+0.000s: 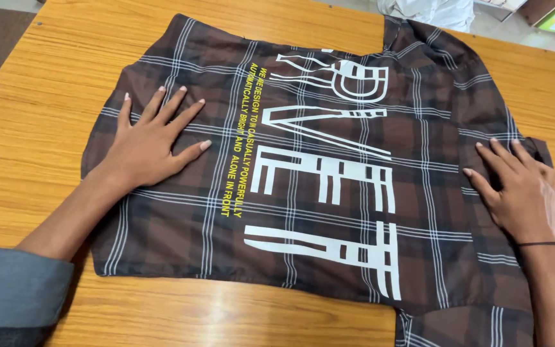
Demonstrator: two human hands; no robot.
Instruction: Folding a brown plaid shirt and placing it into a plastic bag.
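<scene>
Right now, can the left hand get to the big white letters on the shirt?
Probably yes. The left hand lies flat on the brown checked shirt, and only bare cloth lies between it and the white letters.

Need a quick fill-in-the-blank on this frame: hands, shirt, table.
1. Both hands press flat on a brown plaid ____ with white block lettering.
2. The left hand has its fingers ____.
3. The shirt lies on a ____ table.
4. A thin dark band circles the ____ wrist.

Answers: shirt; spread; wooden; right
</scene>
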